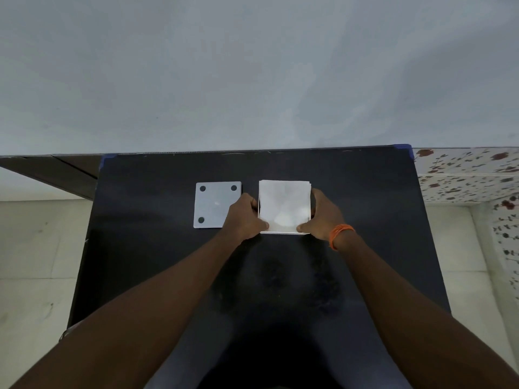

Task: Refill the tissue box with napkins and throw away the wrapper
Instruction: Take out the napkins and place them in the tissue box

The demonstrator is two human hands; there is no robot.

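A white square tissue box (pixel 280 233) stands open on the black table (pixel 168 262), a little right of centre. A stack of white napkins (pixel 283 203) fills its opening, with the far edge sticking up above the rim. My left hand (pixel 245 217) grips the napkin stack at the box's left side, thumb on the near left corner. My right hand (pixel 323 217), with an orange band on the wrist, grips it on the right side. The box's flat white bottom panel (pixel 214 204), with dark round pads at its corners, lies to the left. No wrapper is visible.
The table's far edge meets a pale grey wall (pixel 252 80), with blue tape at both far corners. A floral-patterned surface (pixel 466 175) lies to the right, and light floor tiles (pixel 36 248) to the left and right.
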